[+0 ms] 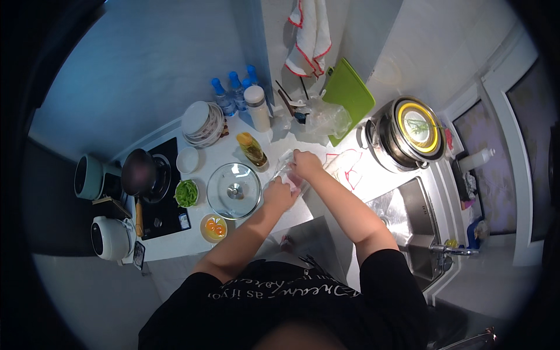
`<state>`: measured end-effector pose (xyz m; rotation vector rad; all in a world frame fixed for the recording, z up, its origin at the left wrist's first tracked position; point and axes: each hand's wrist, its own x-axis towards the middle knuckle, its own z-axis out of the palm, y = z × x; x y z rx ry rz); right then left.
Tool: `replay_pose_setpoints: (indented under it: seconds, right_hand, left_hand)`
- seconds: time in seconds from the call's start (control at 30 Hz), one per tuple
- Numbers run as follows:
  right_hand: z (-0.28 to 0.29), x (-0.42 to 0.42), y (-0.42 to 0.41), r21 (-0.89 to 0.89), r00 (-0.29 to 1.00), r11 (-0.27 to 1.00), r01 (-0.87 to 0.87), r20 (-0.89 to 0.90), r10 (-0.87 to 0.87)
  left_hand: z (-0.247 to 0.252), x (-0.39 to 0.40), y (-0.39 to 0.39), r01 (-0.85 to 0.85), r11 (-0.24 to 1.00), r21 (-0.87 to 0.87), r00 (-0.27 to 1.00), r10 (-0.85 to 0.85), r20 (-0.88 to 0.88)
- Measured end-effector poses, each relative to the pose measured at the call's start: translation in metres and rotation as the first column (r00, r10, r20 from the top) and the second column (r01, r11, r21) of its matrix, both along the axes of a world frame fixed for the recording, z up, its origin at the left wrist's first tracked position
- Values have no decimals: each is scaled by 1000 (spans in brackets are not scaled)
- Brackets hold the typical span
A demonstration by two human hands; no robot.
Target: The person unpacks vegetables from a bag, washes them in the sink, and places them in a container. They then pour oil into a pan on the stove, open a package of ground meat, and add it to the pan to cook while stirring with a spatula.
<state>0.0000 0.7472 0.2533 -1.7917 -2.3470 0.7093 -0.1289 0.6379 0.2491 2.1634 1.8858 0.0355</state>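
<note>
Both of my hands are on a clear plastic bag (285, 158) with something pinkish in it, over the white counter. My right hand (307, 164) grips the bag's far end. Closer to my body, my left hand (280, 195) holds its side; the fingers partly hide the contents. Left of my left hand lies a round glass pot lid (221, 197) with a metal knob. Beyond it stands a bottle of yellowish oil (252, 151). A bowl of cut green vegetable (187, 193) and a bowl of cracked raw eggs (214, 228) sit left of the lid.
A frying pan (139, 173) rests on the black cooktop (166, 223) at left. Stacked plates (197, 118), a white bowl (187, 160) and a white-lidded bottle (257, 108) stand behind. Rightward are a cloth (343, 166), a green cutting board (350, 96), nested metal basins (389, 144) and the sink (413, 210).
</note>
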Motion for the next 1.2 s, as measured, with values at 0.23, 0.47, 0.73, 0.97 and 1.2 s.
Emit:
replay_pose_setpoints:
  seconds: [0.23, 0.47, 0.73, 0.97, 1.2]
  right_hand:
    - [146, 14, 2, 176, 992, 977, 119, 24, -125]
    - [165, -41, 85, 670, 973, 738, 82, 107, -206]
    - [215, 11, 110, 524, 872, 782, 337, -487, -50]
    - [327, 62, -46, 315, 251, 903, 291, -937, 245]
    - [272, 23, -154, 217, -80, 975, 41, -972, 219]
  left_hand:
    - [8, -4, -32, 54, 994, 91, 975, -72, 212]
    - [52, -23, -63, 221, 956, 194, 745, -294, 598]
    - [141, -120, -153, -123, 991, 49, 599, 35, 800]
    - [212, -175, -192, -454, 883, 116, 482, 133, 866]
    - [248, -194, -219, -201, 904, 378, 707, -133, 695]
